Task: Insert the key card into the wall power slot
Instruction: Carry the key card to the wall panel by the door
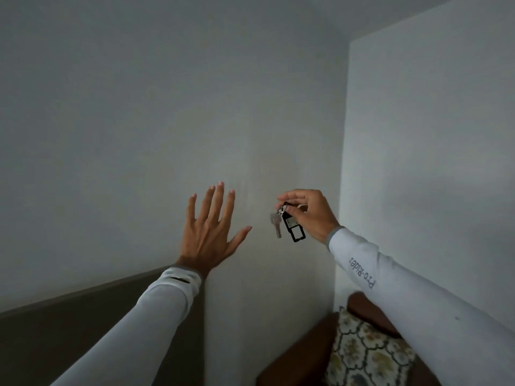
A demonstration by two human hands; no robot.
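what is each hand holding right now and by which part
The right hand pinches a key ring at the top, so a metal key and black key tag dangle below. The left hand is open, holding nothing.

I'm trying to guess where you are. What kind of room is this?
Probably a hotel or guest bedroom. Plain white walls, a dark padded headboard, a brown chair with a patterned cushion, and the right hand holding a black key tag with a metal key.

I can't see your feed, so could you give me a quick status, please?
Left hand open, empty, fingers spread. Right hand pinching key ring; black key tag and metal key dangling. No power slot in view.
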